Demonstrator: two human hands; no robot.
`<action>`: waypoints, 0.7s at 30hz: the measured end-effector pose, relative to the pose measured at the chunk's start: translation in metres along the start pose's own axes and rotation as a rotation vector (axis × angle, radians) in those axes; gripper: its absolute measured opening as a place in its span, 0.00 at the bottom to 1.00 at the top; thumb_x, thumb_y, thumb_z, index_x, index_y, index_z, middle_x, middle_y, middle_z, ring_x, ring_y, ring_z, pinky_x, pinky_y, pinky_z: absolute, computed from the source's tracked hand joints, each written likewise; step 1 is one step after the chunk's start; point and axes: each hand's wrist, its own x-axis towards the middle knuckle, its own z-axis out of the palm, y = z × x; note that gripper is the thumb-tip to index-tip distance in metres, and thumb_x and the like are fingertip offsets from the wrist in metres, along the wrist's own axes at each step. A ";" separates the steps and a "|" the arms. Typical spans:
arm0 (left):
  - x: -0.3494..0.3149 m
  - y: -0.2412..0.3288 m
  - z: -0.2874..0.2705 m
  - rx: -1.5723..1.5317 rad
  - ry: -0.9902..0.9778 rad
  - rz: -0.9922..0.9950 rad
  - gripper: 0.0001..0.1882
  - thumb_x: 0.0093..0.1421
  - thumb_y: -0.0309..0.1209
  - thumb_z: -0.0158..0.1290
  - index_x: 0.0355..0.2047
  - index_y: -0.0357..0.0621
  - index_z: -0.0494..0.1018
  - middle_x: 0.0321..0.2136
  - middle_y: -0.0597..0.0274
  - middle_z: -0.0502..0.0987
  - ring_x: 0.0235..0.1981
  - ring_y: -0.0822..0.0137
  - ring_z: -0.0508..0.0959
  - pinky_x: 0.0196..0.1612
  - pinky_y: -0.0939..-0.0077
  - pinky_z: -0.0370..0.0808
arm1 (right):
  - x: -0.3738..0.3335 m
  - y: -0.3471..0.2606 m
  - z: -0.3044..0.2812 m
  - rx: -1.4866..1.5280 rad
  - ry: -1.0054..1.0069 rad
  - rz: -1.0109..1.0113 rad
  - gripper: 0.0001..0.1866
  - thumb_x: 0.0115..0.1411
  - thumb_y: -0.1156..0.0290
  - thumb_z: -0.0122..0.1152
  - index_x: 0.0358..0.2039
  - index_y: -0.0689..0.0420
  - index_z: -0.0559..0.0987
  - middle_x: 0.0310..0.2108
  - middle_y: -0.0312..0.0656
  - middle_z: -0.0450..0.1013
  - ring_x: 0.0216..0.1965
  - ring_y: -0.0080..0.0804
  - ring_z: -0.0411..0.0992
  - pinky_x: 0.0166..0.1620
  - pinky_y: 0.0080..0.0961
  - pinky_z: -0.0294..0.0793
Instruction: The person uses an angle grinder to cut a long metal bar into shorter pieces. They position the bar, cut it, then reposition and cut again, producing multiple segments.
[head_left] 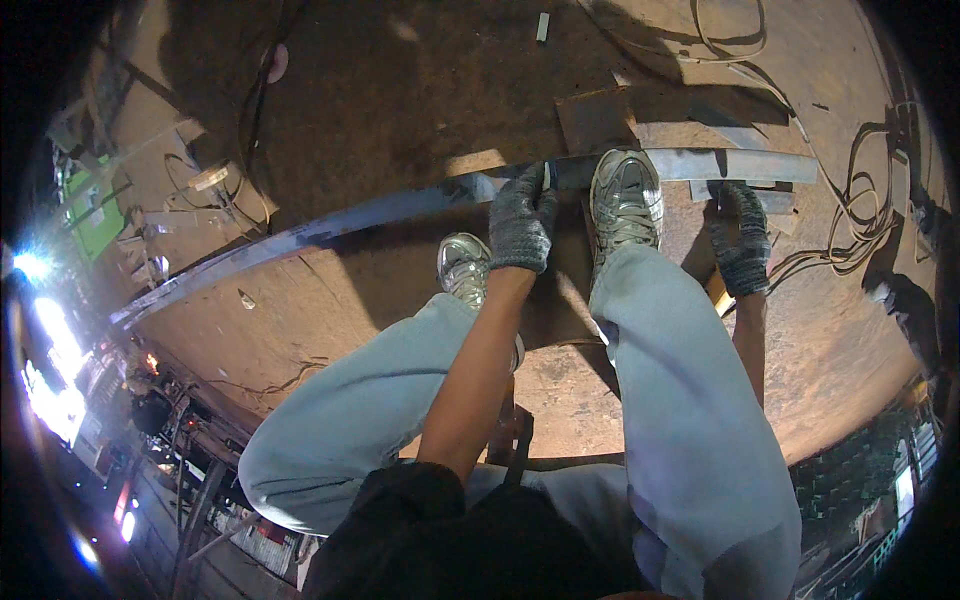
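Note:
A long, gently curved grey metal strip runs across the rusty plate, from the far left to the right. My left hand, in a grey knit glove, is closed round the strip between my two shoes; a small pale edge shows at its fingertips. My right shoe rests against the strip. To the right of that shoe, my gloved right hand is curled beside the strip's right part. A yellowish bar-like piece shows by its wrist; what its fingers hold is hidden.
Flat metal offcuts lie under the strip's right end, and a square rusty plate lies beyond it. Cables loop at the right. A green piece and scraps lie at far left, near a bright glare. Another person's shoe appears at far right.

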 end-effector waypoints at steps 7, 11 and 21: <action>0.001 -0.002 0.013 0.085 -0.026 -0.065 0.19 0.58 0.34 0.53 0.48 0.40 0.74 0.44 0.45 0.77 0.46 0.48 0.76 0.50 0.61 0.71 | 0.011 0.015 0.007 -0.365 -0.034 -0.231 0.32 0.45 0.73 0.66 0.54 0.53 0.70 0.57 0.47 0.65 0.59 0.49 0.61 0.61 0.42 0.61; 0.004 -0.001 0.015 0.090 0.041 -0.024 0.17 0.58 0.33 0.52 0.46 0.42 0.76 0.40 0.42 0.77 0.43 0.44 0.76 0.48 0.58 0.72 | 0.033 0.004 0.005 -0.573 -0.046 -0.246 0.39 0.44 0.66 0.68 0.60 0.45 0.66 0.62 0.43 0.59 0.63 0.49 0.55 0.63 0.46 0.57; 0.010 0.001 0.011 0.283 -0.135 -0.006 0.21 0.59 0.36 0.51 0.52 0.43 0.71 0.45 0.45 0.75 0.49 0.47 0.73 0.52 0.56 0.69 | 0.075 0.014 0.011 -0.880 -0.193 -0.241 0.24 0.58 0.60 0.54 0.56 0.35 0.70 0.58 0.33 0.66 0.60 0.38 0.63 0.57 0.42 0.63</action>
